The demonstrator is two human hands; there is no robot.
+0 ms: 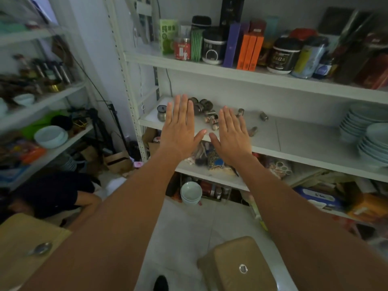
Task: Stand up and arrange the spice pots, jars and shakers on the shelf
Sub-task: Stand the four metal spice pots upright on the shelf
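Note:
Both my hands are held flat, fingers straight, palms away from me, in front of the white middle shelf. My left hand and my right hand are empty, thumbs almost touching. Behind them several small spice jars and shakers lie toppled in a cluster. One metal pot with a dark lid stands upright at the shelf's left end. A shaker lies apart to the right, another near the front edge. My hands hide part of the cluster.
Stacked pale plates fill the shelf's right end. The shelf above holds boxes, tins and tubs. Bowls and bags sit on lower levels. A person crouches at lower left. A brown stool stands below me.

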